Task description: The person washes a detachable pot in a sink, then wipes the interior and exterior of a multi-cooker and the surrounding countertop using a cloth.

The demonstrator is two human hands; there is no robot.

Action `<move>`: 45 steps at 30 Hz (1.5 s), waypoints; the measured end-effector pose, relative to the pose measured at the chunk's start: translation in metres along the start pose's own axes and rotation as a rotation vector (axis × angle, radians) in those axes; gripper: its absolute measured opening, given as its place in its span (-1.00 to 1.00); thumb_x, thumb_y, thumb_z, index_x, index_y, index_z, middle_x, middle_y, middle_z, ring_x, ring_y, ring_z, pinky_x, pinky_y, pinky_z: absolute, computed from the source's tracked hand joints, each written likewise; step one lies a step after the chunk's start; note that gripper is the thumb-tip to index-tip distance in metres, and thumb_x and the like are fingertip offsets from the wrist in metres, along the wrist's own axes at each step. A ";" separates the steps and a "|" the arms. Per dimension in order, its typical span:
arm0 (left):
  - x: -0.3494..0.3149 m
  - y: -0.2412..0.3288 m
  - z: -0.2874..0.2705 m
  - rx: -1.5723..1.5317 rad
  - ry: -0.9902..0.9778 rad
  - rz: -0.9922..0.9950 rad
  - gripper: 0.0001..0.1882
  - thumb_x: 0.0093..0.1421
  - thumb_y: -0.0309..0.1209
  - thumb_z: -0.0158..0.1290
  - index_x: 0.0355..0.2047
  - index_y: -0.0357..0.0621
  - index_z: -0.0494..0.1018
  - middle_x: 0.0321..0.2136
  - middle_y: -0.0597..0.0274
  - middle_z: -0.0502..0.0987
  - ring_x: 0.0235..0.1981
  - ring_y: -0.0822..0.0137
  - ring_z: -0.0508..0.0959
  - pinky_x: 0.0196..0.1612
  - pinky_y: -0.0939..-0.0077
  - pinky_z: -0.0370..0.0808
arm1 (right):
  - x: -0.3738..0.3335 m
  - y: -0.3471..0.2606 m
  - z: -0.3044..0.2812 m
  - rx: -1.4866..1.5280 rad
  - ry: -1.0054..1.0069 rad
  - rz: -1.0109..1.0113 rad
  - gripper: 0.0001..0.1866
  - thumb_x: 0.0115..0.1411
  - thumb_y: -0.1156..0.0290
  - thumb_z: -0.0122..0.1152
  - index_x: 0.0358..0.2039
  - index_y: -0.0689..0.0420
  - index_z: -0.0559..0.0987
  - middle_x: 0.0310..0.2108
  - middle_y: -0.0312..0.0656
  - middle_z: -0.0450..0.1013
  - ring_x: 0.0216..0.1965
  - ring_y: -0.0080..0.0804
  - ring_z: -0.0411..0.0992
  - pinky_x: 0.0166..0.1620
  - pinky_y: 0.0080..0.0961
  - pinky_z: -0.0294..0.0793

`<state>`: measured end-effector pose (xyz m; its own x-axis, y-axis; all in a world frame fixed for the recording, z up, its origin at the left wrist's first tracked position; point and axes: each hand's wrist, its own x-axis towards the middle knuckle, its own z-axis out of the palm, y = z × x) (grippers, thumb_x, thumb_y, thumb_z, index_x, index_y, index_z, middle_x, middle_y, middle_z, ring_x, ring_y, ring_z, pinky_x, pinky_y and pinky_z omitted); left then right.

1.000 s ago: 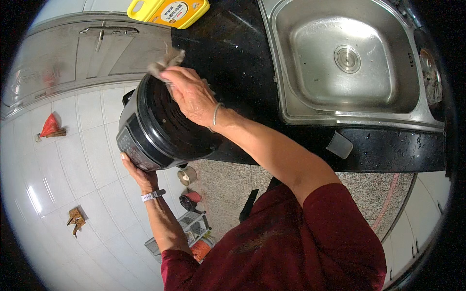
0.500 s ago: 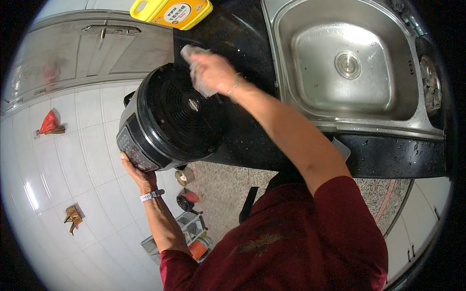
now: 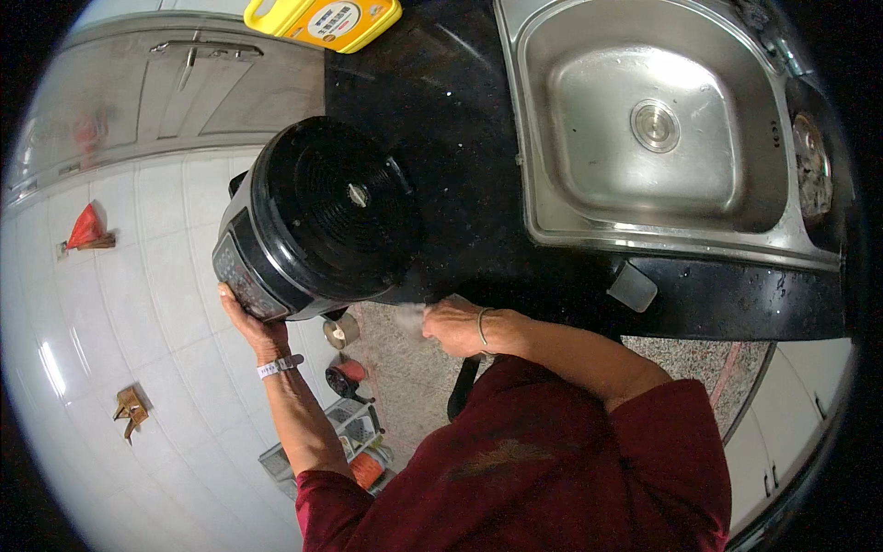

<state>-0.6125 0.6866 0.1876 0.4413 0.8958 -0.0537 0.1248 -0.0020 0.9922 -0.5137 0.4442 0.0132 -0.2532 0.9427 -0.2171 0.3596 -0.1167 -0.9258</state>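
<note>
An electric cooker with a silver-black body sits tilted at the counter's left end. Its round black face, marked with concentric ring slots, is turned up toward me. My left hand is wrapped against the control panel side of the cooker, thumb on the panel's edge; part of its grip is hidden behind the body. Closed near the counter's front edge, my right hand holds a pale cloth, blurred by motion and mostly hidden by the fingers. It is apart from the cooker.
A steel sink is set into the black counter at the right. A yellow jug stands at the back left. A small grey translucent piece lies by the front edge. A rack stands on the floor below.
My right hand has swept from the cooker's far right side toward me, down to the counter's front edge, with the cloth. My left hand keeps its hold; the cooker has barely shifted.
</note>
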 end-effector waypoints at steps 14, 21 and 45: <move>-0.003 0.001 0.002 0.026 0.024 -0.019 -0.27 0.27 0.22 -0.09 0.20 -0.09 0.26 0.12 0.14 0.40 0.10 0.17 0.45 0.12 0.11 0.46 | 0.005 0.011 -0.126 0.443 1.312 -0.298 -0.74 0.17 0.54 0.13 -0.11 0.20 0.58 -0.16 -0.03 0.46 -0.14 -0.12 0.49 -0.05 -0.31 0.50; 0.006 -0.007 -0.008 -0.049 0.034 -0.003 -0.28 0.30 0.21 -0.14 0.21 -0.10 0.25 0.13 0.12 0.41 0.12 0.16 0.44 0.15 0.16 0.46 | -0.007 -0.031 -0.049 0.317 1.287 -0.221 -0.73 0.24 0.57 0.04 -0.07 0.24 0.57 0.08 -0.02 0.44 0.09 -0.20 0.44 0.10 -0.34 0.49; 0.008 -0.007 -0.012 0.087 -0.001 0.038 -0.17 0.24 0.30 -0.14 0.31 0.02 0.12 0.27 0.13 0.21 0.25 0.05 0.28 0.16 -0.10 0.41 | 0.027 0.011 -0.024 0.432 1.005 0.133 -0.55 0.23 0.46 0.03 0.11 0.40 0.40 -0.23 0.09 0.45 -0.23 -0.06 0.48 -0.15 -0.28 0.52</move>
<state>-0.6204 0.6989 0.1813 0.4477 0.8940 -0.0163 0.1851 -0.0748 0.9799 -0.4948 0.4762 0.0044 0.6807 0.7162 -0.1539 -0.0644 -0.1507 -0.9865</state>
